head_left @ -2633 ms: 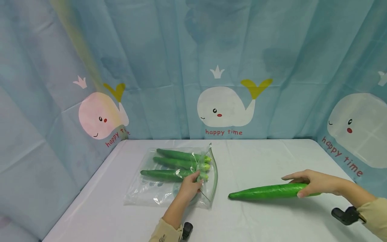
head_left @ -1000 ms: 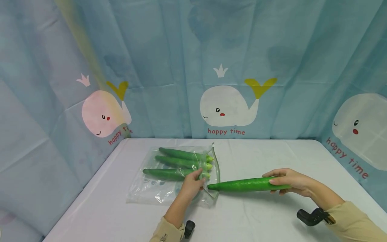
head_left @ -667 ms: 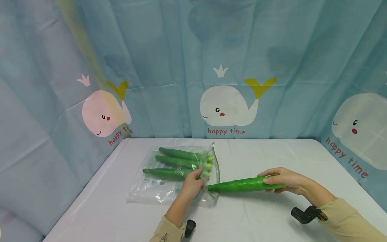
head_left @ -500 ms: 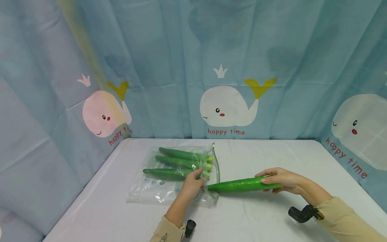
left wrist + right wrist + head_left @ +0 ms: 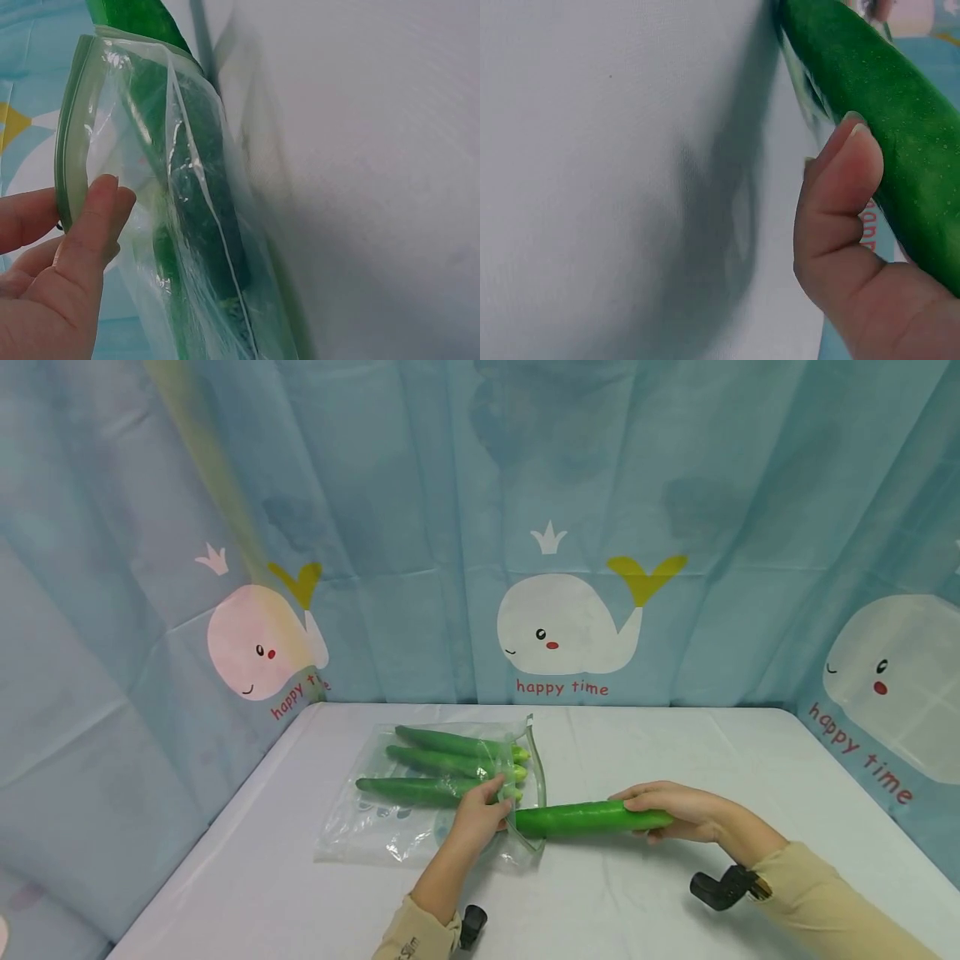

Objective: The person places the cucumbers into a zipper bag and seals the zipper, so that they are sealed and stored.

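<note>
A clear zip bag (image 5: 352, 843) lies flat with three dark green cucumbers (image 5: 420, 790) inside, their yellowish ends toward the mouth at the right. My left hand (image 5: 472, 822) pinches the upper lip of the bag near its green zip strip (image 5: 66, 135), lifting it in the left wrist view. A brighter green cucumber (image 5: 585, 818) points leftward, its front end inside the bag mouth, nearest the front. My right hand (image 5: 675, 810) grips its rear end, thumb along the near side. In the right wrist view the cucumber (image 5: 877, 97) casts a shadow on the white surface.
A white-covered table (image 5: 637, 910) carries everything. Behind it and at both sides hangs a blue curtain (image 5: 405, 527) with whale prints. A black wrist camera (image 5: 720, 888) sits at the right cuff, and another camera (image 5: 472, 928) at the left.
My right hand took hold of the cucumber on the right and moved it leftward, and its front end has slid into the bag mouth. The left hand stays at the bag's lip.
</note>
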{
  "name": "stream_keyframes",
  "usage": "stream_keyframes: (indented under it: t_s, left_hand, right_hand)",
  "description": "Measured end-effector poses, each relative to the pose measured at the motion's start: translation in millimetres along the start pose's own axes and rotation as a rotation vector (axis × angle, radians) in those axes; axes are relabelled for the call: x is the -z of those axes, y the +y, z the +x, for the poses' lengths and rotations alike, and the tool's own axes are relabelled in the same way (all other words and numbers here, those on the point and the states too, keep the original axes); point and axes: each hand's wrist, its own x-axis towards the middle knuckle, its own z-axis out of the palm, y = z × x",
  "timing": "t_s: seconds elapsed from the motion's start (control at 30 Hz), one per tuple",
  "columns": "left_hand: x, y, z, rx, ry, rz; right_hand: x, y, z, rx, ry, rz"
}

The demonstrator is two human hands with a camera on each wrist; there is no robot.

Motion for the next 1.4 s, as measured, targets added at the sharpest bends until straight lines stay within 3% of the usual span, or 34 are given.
stream_keyframes:
  t_s: [0.27, 0.67, 1.03, 1.4]
  left_hand:
    - [0.5, -0.7, 0.6, 0.013, 0.009, 0.029]
    - [0.7, 0.5, 0.3, 0.014, 0.014, 0.022]
    - [-0.8, 0.5, 1.2, 0.01, 0.031, 0.031]
    - [-2.2, 0.4, 2.2, 0.026, 0.023, 0.011]
  right_hand:
    - [-3.6, 4.5, 3.7, -0.007, 0.038, 0.121]
    - [-8.6, 12.8, 10.4, 0.048, 0.136, 0.231]
    - [-18.6, 15.5, 16.3, 0.057, 0.112, 0.194]
    - [-27.8, 12.6, 19.8, 0.044, 0.151, 0.172]
